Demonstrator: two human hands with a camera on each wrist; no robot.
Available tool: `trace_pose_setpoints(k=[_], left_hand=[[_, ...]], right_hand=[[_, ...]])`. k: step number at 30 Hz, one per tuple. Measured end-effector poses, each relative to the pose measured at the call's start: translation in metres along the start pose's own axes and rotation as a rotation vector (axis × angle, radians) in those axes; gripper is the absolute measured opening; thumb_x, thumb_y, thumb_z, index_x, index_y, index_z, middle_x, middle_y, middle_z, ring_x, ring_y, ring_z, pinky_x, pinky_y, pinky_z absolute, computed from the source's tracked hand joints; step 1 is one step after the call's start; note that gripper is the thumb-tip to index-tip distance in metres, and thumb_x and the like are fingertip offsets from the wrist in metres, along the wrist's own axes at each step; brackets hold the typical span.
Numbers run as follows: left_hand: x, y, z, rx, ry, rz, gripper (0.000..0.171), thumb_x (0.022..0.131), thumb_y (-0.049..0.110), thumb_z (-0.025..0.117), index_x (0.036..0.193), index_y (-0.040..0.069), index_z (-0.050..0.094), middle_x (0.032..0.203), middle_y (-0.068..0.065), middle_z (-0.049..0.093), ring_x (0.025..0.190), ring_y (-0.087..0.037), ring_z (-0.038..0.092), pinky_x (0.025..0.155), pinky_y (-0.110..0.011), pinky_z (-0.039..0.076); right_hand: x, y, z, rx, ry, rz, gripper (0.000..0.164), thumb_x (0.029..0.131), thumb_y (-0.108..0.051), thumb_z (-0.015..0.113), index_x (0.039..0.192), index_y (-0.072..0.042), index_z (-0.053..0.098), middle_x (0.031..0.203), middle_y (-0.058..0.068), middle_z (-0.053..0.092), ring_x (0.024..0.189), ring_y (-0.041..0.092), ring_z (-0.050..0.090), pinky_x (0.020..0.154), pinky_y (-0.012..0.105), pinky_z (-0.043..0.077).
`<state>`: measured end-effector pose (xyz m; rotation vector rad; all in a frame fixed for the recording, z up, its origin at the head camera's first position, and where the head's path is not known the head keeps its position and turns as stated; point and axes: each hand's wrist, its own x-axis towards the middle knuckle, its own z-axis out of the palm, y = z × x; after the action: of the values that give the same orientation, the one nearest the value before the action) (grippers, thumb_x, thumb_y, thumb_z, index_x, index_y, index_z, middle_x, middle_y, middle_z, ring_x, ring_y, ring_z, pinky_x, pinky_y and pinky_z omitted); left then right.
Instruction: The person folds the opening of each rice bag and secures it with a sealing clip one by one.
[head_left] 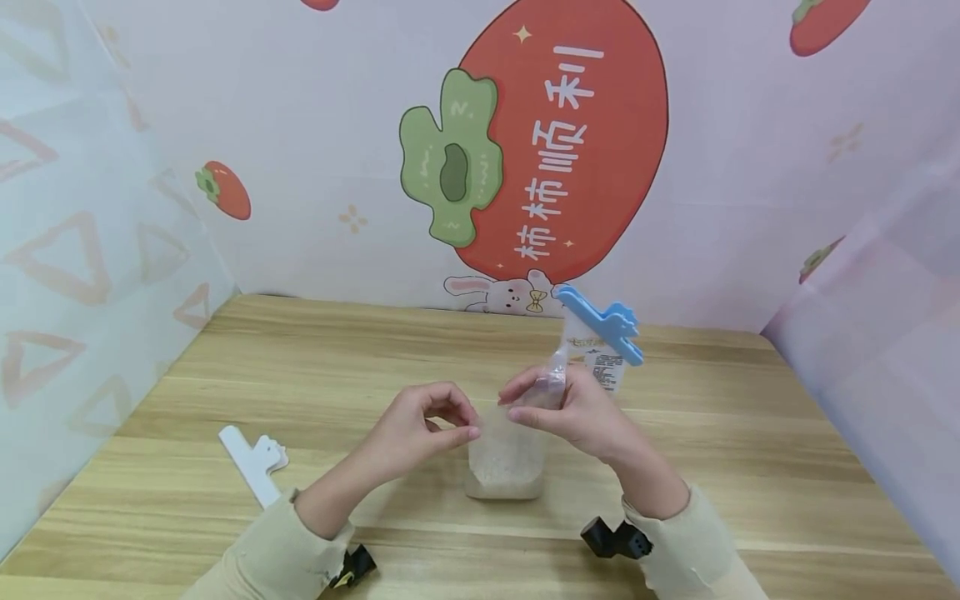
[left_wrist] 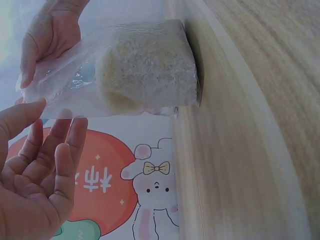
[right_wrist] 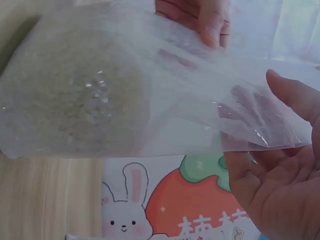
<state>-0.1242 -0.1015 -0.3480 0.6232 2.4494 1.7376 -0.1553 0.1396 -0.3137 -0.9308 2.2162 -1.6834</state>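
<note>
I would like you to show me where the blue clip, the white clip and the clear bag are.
Blue clip [head_left: 598, 323], head view: middle of its bar.
White clip [head_left: 250, 467], head view: its long bar.
Clear bag [right_wrist: 107, 95], right wrist view: its grain-filled part.

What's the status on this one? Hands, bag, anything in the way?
Left hand and right hand on clear bag near its top. Bag upright on table, pale grains inside. White clip off left, not in the way.

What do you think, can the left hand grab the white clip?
Probably yes. The white clip lies on the table, mostly uncovered beside the left sleeve. The left hand would just need to release the bag and draw back.
</note>
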Motion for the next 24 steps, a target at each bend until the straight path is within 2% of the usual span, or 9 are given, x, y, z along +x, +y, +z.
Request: trace_pose_setpoints(k=[7,15,20,22,24], left_hand=[[0.001,0.001,0.002,0.022,0.026,0.009,0.009,0.086,0.008,0.076,0.090,0.010,0.068,0.091,-0.005,0.071,0.084,-0.007,0.067,0.065,-0.023,0.054],[0.001,0.001,0.004,0.066,0.050,0.029,0.007,0.087,0.007,0.074,0.088,0.010,0.068,0.086,-0.003,0.071,0.081,-0.007,0.066,0.059,-0.020,0.049],[0.002,0.001,0.005,0.094,0.063,0.028,0.008,0.087,0.006,0.074,0.087,0.012,0.068,0.084,0.000,0.071,0.079,-0.005,0.066,0.059,-0.020,0.048],[0.002,0.001,0.006,0.094,0.066,0.027,0.008,0.087,0.007,0.074,0.087,0.012,0.068,0.084,0.001,0.071,0.078,-0.005,0.065,0.059,-0.020,0.047],[0.002,0.000,0.006,0.089,0.067,0.028,0.009,0.086,0.006,0.074,0.086,0.012,0.068,0.083,0.000,0.071,0.077,-0.004,0.065,0.058,-0.019,0.047]], right_hand=[[0.002,0.000,0.002,-0.049,0.032,-0.046,0.008,0.087,-0.001,0.073,0.095,0.000,0.073,0.098,0.018,0.074,0.089,0.012,0.070,0.080,0.033,0.058],[0.002,0.004,0.004,-0.067,0.083,-0.076,0.006,0.087,-0.001,0.073,0.093,-0.001,0.074,0.097,0.016,0.074,0.088,0.011,0.068,0.077,0.031,0.057],[0.002,-0.001,0.000,-0.050,0.099,-0.066,0.007,0.088,-0.002,0.073,0.094,0.000,0.074,0.094,0.001,0.076,0.087,0.011,0.068,0.074,0.029,0.056],[0.002,-0.005,-0.004,-0.042,0.104,-0.082,0.007,0.088,-0.001,0.072,0.094,0.001,0.072,0.093,-0.005,0.075,0.086,0.011,0.067,0.071,0.027,0.055],[0.003,-0.009,-0.008,-0.053,0.103,-0.121,0.010,0.087,0.001,0.072,0.097,0.001,0.070,0.093,-0.004,0.074,0.084,0.012,0.067,0.067,0.026,0.055]])
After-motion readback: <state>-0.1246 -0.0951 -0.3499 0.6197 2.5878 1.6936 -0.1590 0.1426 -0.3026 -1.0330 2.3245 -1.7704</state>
